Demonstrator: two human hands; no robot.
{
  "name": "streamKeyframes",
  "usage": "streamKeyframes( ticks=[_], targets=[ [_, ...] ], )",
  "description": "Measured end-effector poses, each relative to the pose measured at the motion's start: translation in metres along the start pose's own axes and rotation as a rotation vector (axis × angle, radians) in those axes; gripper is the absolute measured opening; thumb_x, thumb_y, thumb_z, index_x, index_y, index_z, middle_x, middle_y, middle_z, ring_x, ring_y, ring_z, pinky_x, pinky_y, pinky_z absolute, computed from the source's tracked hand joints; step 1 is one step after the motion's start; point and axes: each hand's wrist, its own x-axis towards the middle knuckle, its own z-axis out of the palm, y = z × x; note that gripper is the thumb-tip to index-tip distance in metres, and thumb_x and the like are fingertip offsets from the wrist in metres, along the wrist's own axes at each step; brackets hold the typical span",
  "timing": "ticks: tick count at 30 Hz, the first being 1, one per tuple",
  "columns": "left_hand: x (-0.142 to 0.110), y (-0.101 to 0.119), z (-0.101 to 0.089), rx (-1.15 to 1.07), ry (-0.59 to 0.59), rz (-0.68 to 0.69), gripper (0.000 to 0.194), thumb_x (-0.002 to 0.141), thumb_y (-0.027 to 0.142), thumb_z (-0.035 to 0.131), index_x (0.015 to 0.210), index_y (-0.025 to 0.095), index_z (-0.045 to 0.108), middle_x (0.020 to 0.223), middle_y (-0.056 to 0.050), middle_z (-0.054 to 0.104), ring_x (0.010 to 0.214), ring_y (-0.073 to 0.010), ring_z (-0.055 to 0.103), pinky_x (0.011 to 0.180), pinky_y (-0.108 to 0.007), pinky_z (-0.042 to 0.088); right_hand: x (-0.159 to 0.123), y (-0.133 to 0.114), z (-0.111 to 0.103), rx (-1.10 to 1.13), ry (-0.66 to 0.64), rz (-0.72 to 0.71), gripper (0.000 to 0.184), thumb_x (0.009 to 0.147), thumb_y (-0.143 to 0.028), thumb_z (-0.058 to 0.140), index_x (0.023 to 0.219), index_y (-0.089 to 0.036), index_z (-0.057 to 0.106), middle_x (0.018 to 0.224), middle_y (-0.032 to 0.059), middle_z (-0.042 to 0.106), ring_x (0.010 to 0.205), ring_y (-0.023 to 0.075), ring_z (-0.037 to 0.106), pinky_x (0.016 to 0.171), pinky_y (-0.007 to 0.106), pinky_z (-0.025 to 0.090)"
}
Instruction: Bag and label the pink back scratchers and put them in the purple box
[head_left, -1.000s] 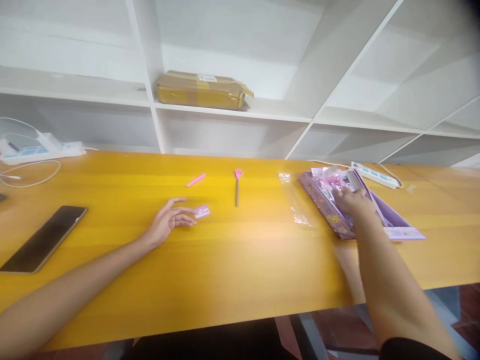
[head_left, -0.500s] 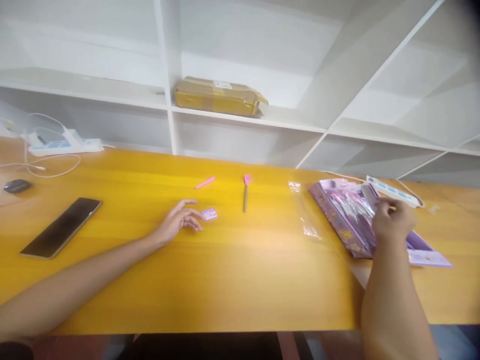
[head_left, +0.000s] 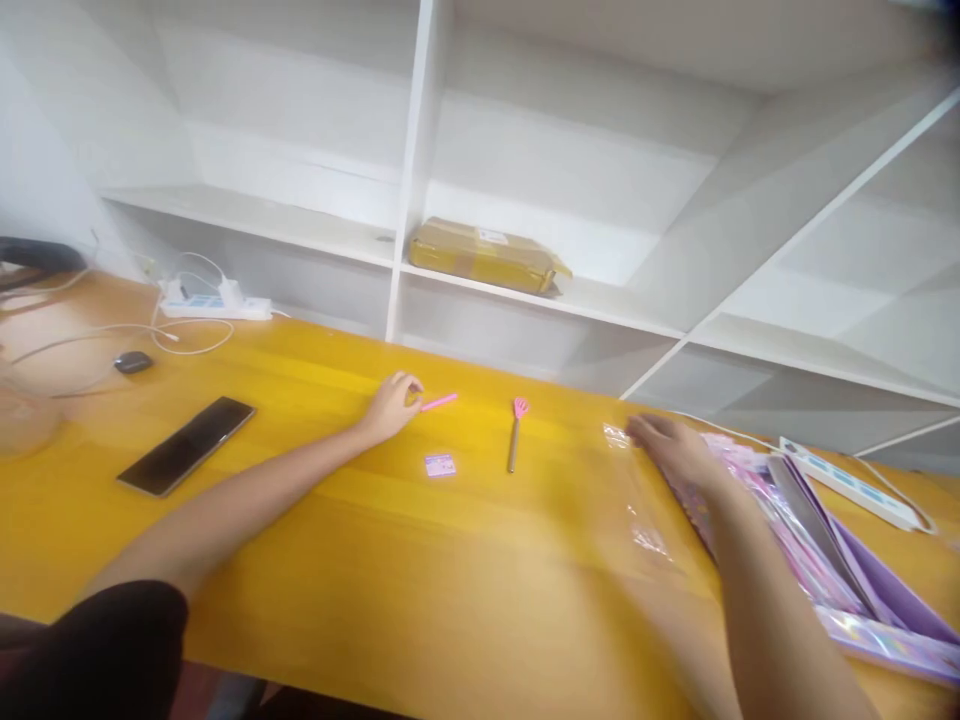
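Observation:
My left hand [head_left: 394, 408] has its thumb and fingers closed in a pinch at the left end of a short pink stick [head_left: 441, 402] lying on the table. A small purple-and-white card [head_left: 439, 466] lies just below that hand. Right of the card is a small tool with a pink slotted head and a grey handle [head_left: 514, 445]. My right hand [head_left: 671, 445], a little blurred, has stretched fingers by the top of a clear plastic wrapper [head_left: 649, 540], holding nothing I can see. Under its forearm lies an open purple box [head_left: 900, 590] with pink, plastic-wrapped items [head_left: 795, 540].
A dark phone-like slab [head_left: 187, 446] and a black mouse [head_left: 133, 362] lie on the left of the yellow table [head_left: 450, 580]. White power strips [head_left: 217, 308] with cables stand at the back on both sides. A brown taped parcel [head_left: 484, 257] rests on the white shelf behind.
My left hand has moved from the card up to the pink stick and closed there. My right hand has left the box and moved left to the wrapper. The view has shifted.

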Motion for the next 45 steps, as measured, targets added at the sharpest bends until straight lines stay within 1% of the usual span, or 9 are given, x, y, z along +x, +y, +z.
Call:
streamKeyframes(
  ticks=[1,5,9,12,19,27,30,35,45],
  targets=[
    [0.011,0.001,0.008,0.026,0.005,-0.004,0.015,0.097,0.026,0.067,0.108,0.017,0.068,0.115,-0.012,0.067,0.110,-0.0271,0.064,0.103,-0.042,0.050,0.009,-0.028,0.016,-0.003,-0.109,0.016,0.054,0.104,-0.052,0.034,0.082,-0.019,0.071,0.088,0.0166,0.077,0.078,0.0260,0.072,0.075,0.035,0.055],
    [0.018,0.004,0.037,0.171,-0.064,0.044,0.024,0.098,0.033,0.072,0.115,0.016,0.069,0.121,-0.016,0.064,0.121,-0.0336,0.058,0.108,-0.049,0.046,0.028,-0.113,0.092,-0.031,-0.264,-0.007,0.057,0.102,-0.064,0.048,0.082,-0.017,0.072,0.100,0.0190,0.078,0.097,0.0299,0.074,0.086,0.035,0.052],
    [-0.002,0.000,0.039,0.242,-0.189,0.139,0.014,0.102,0.020,0.059,0.108,0.017,0.071,0.115,-0.013,0.068,0.112,-0.0289,0.060,0.103,-0.044,0.048,0.024,-0.150,0.138,-0.055,-0.306,0.024,0.047,0.099,-0.058,0.057,0.088,-0.016,0.075,0.100,0.0207,0.077,0.100,0.0326,0.073,0.090,0.038,0.051],
    [-0.006,-0.003,0.034,0.276,-0.236,0.171,0.019,0.101,0.016,0.055,0.112,0.015,0.070,0.114,-0.014,0.068,0.108,-0.0286,0.061,0.102,-0.044,0.049,0.020,-0.150,0.143,-0.021,-0.286,0.027,0.039,0.096,-0.051,0.062,0.087,-0.016,0.075,0.096,0.0200,0.075,0.099,0.0314,0.072,0.088,0.036,0.050],
    [-0.001,0.001,0.033,0.294,-0.264,0.178,0.023,0.106,0.019,0.048,0.110,0.014,0.070,0.101,-0.013,0.070,0.097,-0.0278,0.065,0.093,-0.041,0.050,0.028,-0.127,0.143,0.259,-0.201,0.042,0.036,0.090,-0.043,0.062,0.063,-0.020,0.057,0.063,0.0062,0.059,0.074,0.0215,0.062,0.067,0.029,0.039],
    [-0.006,-0.005,0.034,0.246,-0.262,0.188,0.039,0.115,0.035,0.037,0.132,0.019,0.069,0.107,-0.012,0.071,0.103,-0.0279,0.067,0.096,-0.040,0.050,0.035,-0.126,0.164,0.892,0.003,0.086,0.036,0.088,-0.057,0.048,0.084,-0.022,0.053,0.058,-0.0026,0.046,0.057,0.0156,0.043,0.053,0.028,0.033],
    [-0.002,-0.007,0.034,0.226,-0.260,0.202,0.042,0.116,0.034,0.033,0.135,0.018,0.067,0.116,-0.013,0.071,0.110,-0.0286,0.066,0.098,-0.040,0.050,0.033,-0.134,0.167,1.120,0.011,0.064,0.041,0.084,-0.063,0.053,0.091,-0.023,0.053,0.058,-0.0053,0.045,0.049,0.0125,0.034,0.048,0.027,0.027],
    [0.004,-0.007,0.035,0.195,-0.298,0.220,0.042,0.116,0.038,0.034,0.130,0.018,0.069,0.111,-0.011,0.070,0.102,-0.0268,0.065,0.093,-0.038,0.050,0.029,-0.145,0.173,1.371,-0.014,0.029,0.044,0.084,-0.066,0.061,0.091,-0.025,0.049,0.061,-0.0045,0.050,0.047,0.0105,0.034,0.047,0.026,0.027],
    [0.004,-0.004,0.033,0.136,-0.347,0.265,0.042,0.117,0.038,0.034,0.137,0.020,0.067,0.110,-0.008,0.067,0.102,-0.0223,0.062,0.093,-0.034,0.051,0.032,-0.145,0.177,1.598,-0.071,0.016,0.043,0.088,-0.064,0.063,0.083,-0.025,0.048,0.050,-0.0042,0.045,0.045,0.0114,0.033,0.045,0.024,0.025]
  ],
)
